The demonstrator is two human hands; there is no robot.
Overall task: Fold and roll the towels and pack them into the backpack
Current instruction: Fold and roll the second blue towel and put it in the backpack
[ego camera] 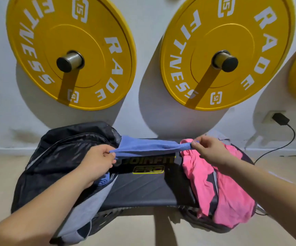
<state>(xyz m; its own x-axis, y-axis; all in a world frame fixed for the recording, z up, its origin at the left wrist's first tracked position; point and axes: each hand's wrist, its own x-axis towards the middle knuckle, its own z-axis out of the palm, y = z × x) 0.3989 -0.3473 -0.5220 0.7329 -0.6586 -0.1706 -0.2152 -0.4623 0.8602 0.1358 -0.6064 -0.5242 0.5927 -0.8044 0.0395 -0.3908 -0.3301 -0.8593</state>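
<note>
left hand (97, 161) + right hand (209, 150): fingers pinch opposite ends of blue towel (149, 147) | stretched taut above worktop (143, 189), likely flattening for fold | backpack (55, 166) left, pink towel (220, 189) right

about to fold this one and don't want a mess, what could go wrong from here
The blue towel is stretched in the air, pinched only at its ends by the left hand and right hand; if either pinch slips it could drop off the narrow bench. The pink towel lies crumpled at the bench's right end and may slide toward the floor.
</note>
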